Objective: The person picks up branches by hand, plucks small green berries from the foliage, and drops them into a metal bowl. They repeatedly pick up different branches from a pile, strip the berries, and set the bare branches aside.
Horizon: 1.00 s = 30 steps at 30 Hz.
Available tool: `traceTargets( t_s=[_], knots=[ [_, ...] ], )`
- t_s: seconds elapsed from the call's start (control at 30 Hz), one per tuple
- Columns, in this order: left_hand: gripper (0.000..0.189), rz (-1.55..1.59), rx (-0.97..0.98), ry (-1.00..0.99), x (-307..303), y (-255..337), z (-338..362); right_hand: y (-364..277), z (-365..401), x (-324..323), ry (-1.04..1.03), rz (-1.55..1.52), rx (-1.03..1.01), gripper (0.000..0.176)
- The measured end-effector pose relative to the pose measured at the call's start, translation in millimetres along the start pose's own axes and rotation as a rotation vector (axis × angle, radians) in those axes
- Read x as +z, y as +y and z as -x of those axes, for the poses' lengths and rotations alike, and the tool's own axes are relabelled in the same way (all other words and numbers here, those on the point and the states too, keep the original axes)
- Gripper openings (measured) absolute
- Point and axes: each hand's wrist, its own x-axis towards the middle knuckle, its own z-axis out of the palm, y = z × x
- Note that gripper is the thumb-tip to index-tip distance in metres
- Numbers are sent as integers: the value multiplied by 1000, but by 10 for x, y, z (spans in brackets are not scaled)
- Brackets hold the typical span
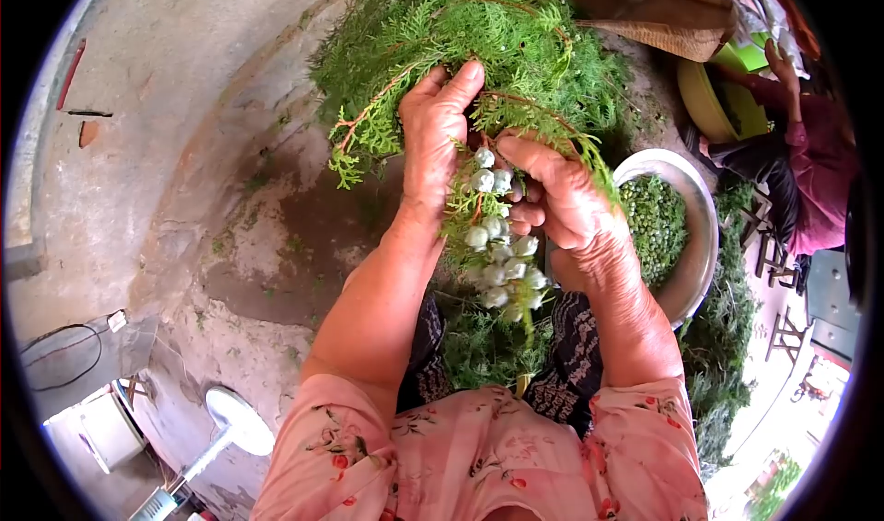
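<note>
At centre, above the lap: left hand [437,144] wrapped shut around the woody stem of a leafy green branch [479,33], fingers over the top. Right hand [557,199] is just beside it, thumb laid along a twig, fingers curled under and pinched onto the top of a cluster of pale blue-green cones [497,245]. Both grips are closed, no gap seen. Cones hang down between the two wrists, attached to the branch. Foliage fans upward and away from the hands, filling the upper middle of the view. Right of the right wrist: metal bowl [702,245] holding small green pieces [656,222]. Its left edge is hidden behind the wrist, so contact cannot be told. More cut greenery [727,337] lies beyond the bowl. Far right: another person's arm in a magenta sleeve [824,171], near a yellow-green basin [704,102]. Lower left on the concrete floor [184,153]: white stand [238,420], well apart from the hands.
</note>
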Motion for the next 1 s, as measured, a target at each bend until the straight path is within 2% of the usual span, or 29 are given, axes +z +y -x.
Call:
traceTargets(
  t_s=[0.07, 0.1, 0.2, 0.27, 0.33, 0.4, 0.47, 0.5, 0.53, 0.6, 0.63, 0.67, 0.77, 0.87, 0.9, 1.0],
  knots=[
    [28, 77, 17, -32, 9, -1, 31, -50, 61, 41, 77, -26, 92, 15],
    [27, 48, 28, -6, 13, 4, 43, -59, 92, 29, 85, 19, 110, 24],
    [26, -7, 30, 47, -6, -5, 30, -29, 108, 43, 96, 15, 87, 24],
    [25, -32, 18, 72, -24, -11, 8, -13, 85, 4, 15, 6, 84, 22],
    [23, 55, -31, 72, -41, -4, -17, -5, 95, 6, 25, 197, 17, 20],
    [27, 82, -11, 59, -107, -76, -102, -2, 83, 12, 16, 92, 49, 22],
    [33, -175, 100, 139, -201, -112, -145, 12, 43, -96, -67, 18, 14, 23],
    [37, -172, 95, 178, -204, -70, -138, 46, 5, -139, -104, 75, -97, 23],
    [33, -133, 167, 177, -217, -87, -185, 20, 38, -184, -87, 113, -106, 21],
    [29, -118, 157, 268, -208, 71, -171, -116, 172, -216, -98, -25, -8, 21],
    [27, -157, 262, 206, -328, 26, -266, -75, 131, -262, -80, -2, -122, 23],
    [27, -159, 262, 204, -316, 30, -254, -95, 115, -244, 0, -76, -130, 19],
    [23, -175, 200, 371, -168, 140, -129, -55, 12, -254, 39, -109, -164, 9],
    [23, -131, 306, 307, -231, 97, -184, 0, -34, -209, 44, -147, -217, 8],
    [22, -296, 295, 353, -233, 99, -168, 29, -52, -208, 39, -122, -203, 10],
    [20, -309, 394, 275, -157, 43, -120, 82, -80, -150, 22, -11, -191, 19]
  ],
)
